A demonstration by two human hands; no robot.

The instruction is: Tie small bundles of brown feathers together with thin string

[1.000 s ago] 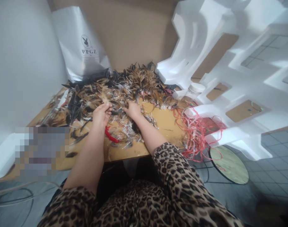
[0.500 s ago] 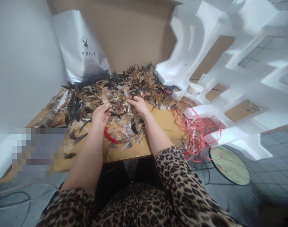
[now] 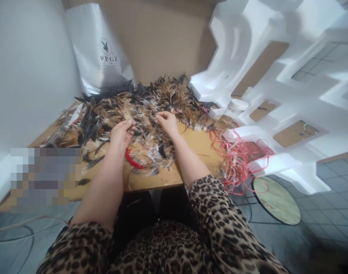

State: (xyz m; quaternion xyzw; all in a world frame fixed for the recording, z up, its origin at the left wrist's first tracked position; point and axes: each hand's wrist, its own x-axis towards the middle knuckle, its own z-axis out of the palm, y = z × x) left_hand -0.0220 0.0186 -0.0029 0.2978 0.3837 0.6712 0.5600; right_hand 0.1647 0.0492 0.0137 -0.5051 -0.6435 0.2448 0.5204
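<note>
My left hand [image 3: 123,134] is closed in a pinch on the pale base of a brown feather [image 3: 126,111], which points up and away from me. Over the middle of the feather heap, my right hand [image 3: 167,122] has its thumb and fingertips pressed together. Whatever may be between them is too small to make out. Around both hands spreads a pile of brown and black feathers [image 3: 174,93], mixed with pale fluff. Below my left wrist a curved red strip [image 3: 133,160] lies among loose feather bits on the yellowish table [image 3: 151,182].
A silver-white bag [image 3: 91,49] stands behind the pile on the left. To the right are white foam packing pieces [image 3: 294,163], a clear jar with a white lid [image 3: 238,104] and tangled red string [image 3: 238,163]. A round stool [image 3: 276,199] stands beyond the table's right edge.
My right hand has risen slightly, and the pale wisp beneath its fingertips no longer shows there. My left hand keeps its pinch on the feather. The view has shifted a little.
</note>
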